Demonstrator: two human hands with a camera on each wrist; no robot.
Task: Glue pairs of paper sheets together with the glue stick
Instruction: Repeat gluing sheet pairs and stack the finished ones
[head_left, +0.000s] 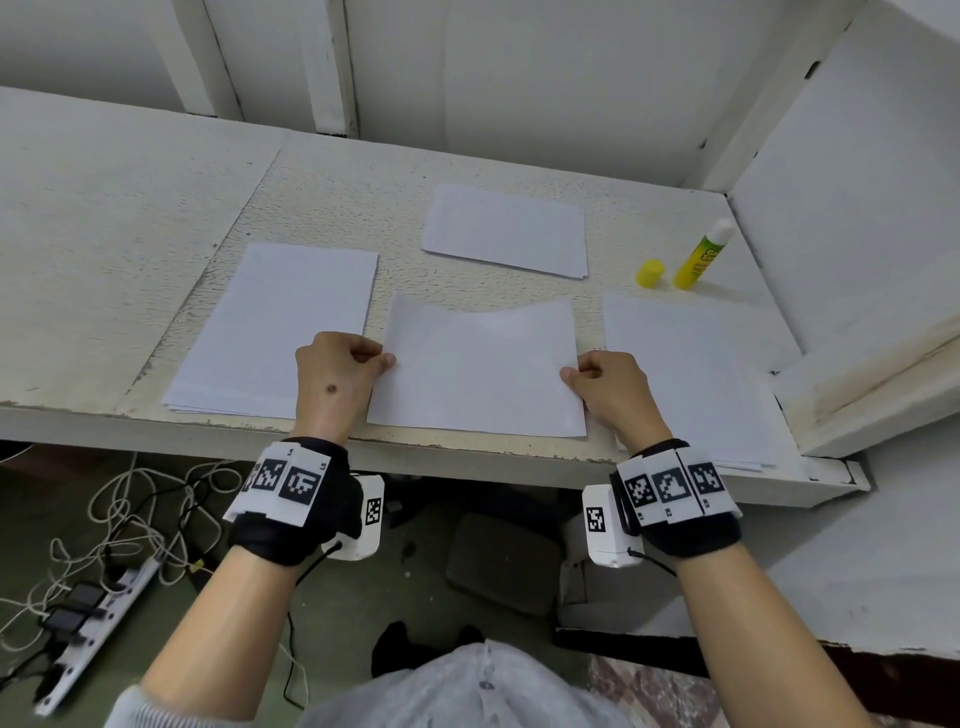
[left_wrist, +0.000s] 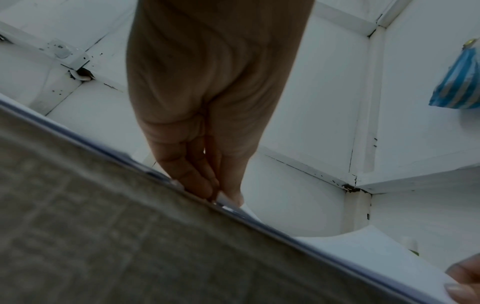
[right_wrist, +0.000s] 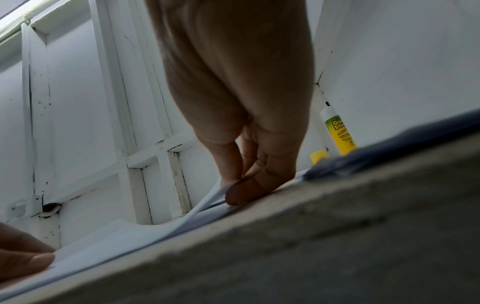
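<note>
A white paper sheet lies in front of me near the table's front edge, its far edge bowed upward. My left hand pinches its left edge, seen close in the left wrist view. My right hand pinches its right edge; another sheet lies under it. A yellow glue stick stands uncapped at the far right, also in the right wrist view. Its yellow cap sits just to its left.
A paper stack lies to the left, another stack to the right, and a third pile farther back. White walls close the right and rear. Cables and a power strip lie on the floor below.
</note>
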